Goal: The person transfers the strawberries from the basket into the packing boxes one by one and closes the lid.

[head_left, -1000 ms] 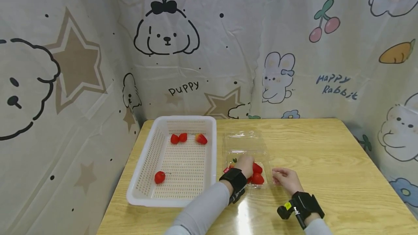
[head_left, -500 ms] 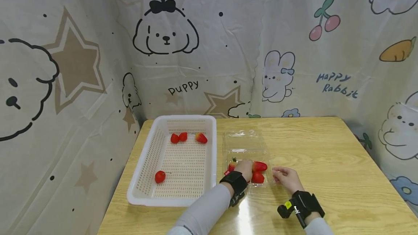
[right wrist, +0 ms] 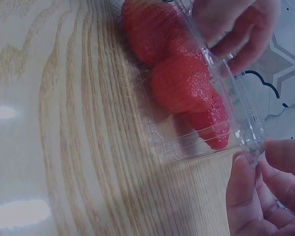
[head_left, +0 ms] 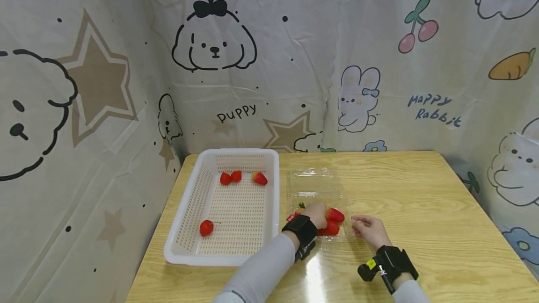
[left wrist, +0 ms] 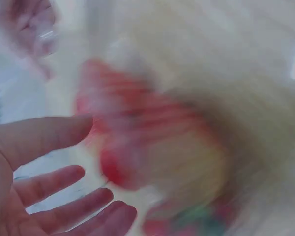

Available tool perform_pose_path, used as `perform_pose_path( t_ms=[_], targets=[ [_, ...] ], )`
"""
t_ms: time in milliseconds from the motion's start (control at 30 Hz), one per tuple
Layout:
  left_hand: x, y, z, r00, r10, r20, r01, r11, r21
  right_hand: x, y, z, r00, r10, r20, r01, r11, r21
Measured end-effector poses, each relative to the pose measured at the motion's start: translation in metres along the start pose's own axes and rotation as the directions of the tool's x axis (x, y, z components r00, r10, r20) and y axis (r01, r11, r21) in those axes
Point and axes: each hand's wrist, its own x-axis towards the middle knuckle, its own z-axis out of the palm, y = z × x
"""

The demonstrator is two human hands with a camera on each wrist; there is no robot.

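A clear plastic clamshell box lies with its lid folded back, several strawberries inside. My left hand reaches over the box, close above the fruit. In the blurred left wrist view its thumb and fingers are spread, with no fruit between them. At the box's right side, my right hand pinches the clear rim between thumb and fingers, as the right wrist view shows. Red strawberries crowd the near end of the box there. The left hand hides part of the fruit in the head view.
To the left stands a white perforated basket with three red fruits at its far end, among them a strawberry. A red fruit with a stem lies nearer. A printed curtain hangs behind the wooden table.
The strawberry at the box's right has shifted slightly right and turned sideways since one second ago. My left hand has moved only slightly over the box; my right hand has stayed at the rim.
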Motion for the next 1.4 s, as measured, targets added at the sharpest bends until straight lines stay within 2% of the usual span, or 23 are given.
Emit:
perform_pose_path(
  t_ms=[67, 167, 300, 367, 533, 633, 700, 800, 867, 1000, 1100, 1200, 1300, 1333, 1400],
  targets=[
    [0.002, 0.001, -0.013, 1.0, 0.005, -0.001, -0.005, 1.0, -0.009, 0.001, 0.0, 0.0, 1.0, -0.006, 0.0, 0.006, 1.0, 0.002],
    [0.004, 0.002, -0.038, 0.999, -0.003, -0.054, 0.002, 1.0, -0.006, 0.002, 0.001, 0.001, 1.0, -0.012, 0.002, 0.012, 1.0, 0.005],
    [0.003, -0.005, -0.077, 0.986, -0.019, -0.164, 0.01, 0.998, -0.06, 0.002, 0.002, 0.001, 1.0, -0.009, -0.005, 0.009, 1.0, 0.002],
    [0.0, -0.011, -0.097, 0.975, -0.022, -0.223, 0.001, 0.996, -0.091, 0.002, 0.002, 0.001, 1.0, -0.007, -0.007, 0.007, 1.0, 0.003],
    [-0.013, -0.039, -0.142, 0.925, -0.014, -0.379, -0.025, 0.995, -0.098, 0.002, 0.003, 0.001, 1.0, -0.002, -0.001, 0.002, 1.0, 0.006],
    [-0.022, -0.058, -0.162, 0.898, -0.045, -0.438, -0.003, 0.994, -0.107, 0.002, 0.003, 0.0, 1.0, -0.004, -0.003, 0.004, 1.0, 0.0],
    [-0.029, -0.071, -0.172, 0.889, -0.06, -0.454, 0.019, 0.995, -0.095, 0.003, 0.003, 0.0, 1.0, -0.004, -0.007, 0.004, 1.0, -0.001],
    [-0.041, -0.091, -0.18, 0.889, -0.059, -0.455, 0.044, 0.998, -0.045, 0.003, 0.003, 0.0, 1.0, -0.002, -0.007, 0.002, 1.0, -0.001],
    [-0.048, -0.105, -0.181, 0.897, -0.057, -0.438, 0.061, 0.998, -0.005, 0.004, 0.004, 0.0, 1.0, 0.001, -0.008, -0.001, 1.0, 0.001],
    [-0.065, -0.135, -0.174, 0.931, -0.056, -0.362, 0.08, 0.996, 0.05, 0.004, 0.005, 0.0, 1.0, 0.006, -0.007, -0.006, 1.0, -0.004],
    [-0.076, -0.156, -0.165, 0.964, -0.064, -0.257, 0.083, 0.994, 0.065, 0.003, 0.004, 0.0, 1.0, 0.01, -0.006, -0.01, 1.0, -0.008],
    [-0.084, -0.178, -0.156, 0.987, -0.088, -0.137, 0.098, 0.993, 0.065, 0.003, 0.003, 0.0, 1.0, 0.011, -0.01, -0.011, 1.0, -0.01],
    [-0.091, -0.196, -0.146, 0.986, -0.164, -0.015, 0.164, 0.983, 0.078, 0.003, 0.004, 0.001, 1.0, 0.008, -0.017, -0.008, 1.0, -0.008],
    [-0.093, -0.201, -0.142, 0.98, -0.197, 0.024, 0.195, 0.978, 0.079, 0.003, 0.004, 0.001, 1.0, 0.005, -0.016, -0.005, 1.0, -0.009],
    [-0.099, -0.206, -0.136, 0.955, -0.279, 0.1, 0.273, 0.96, 0.067, 0.004, 0.005, 0.001, 1.0, 0.005, -0.016, -0.005, 1.0, -0.013]
  ],
)
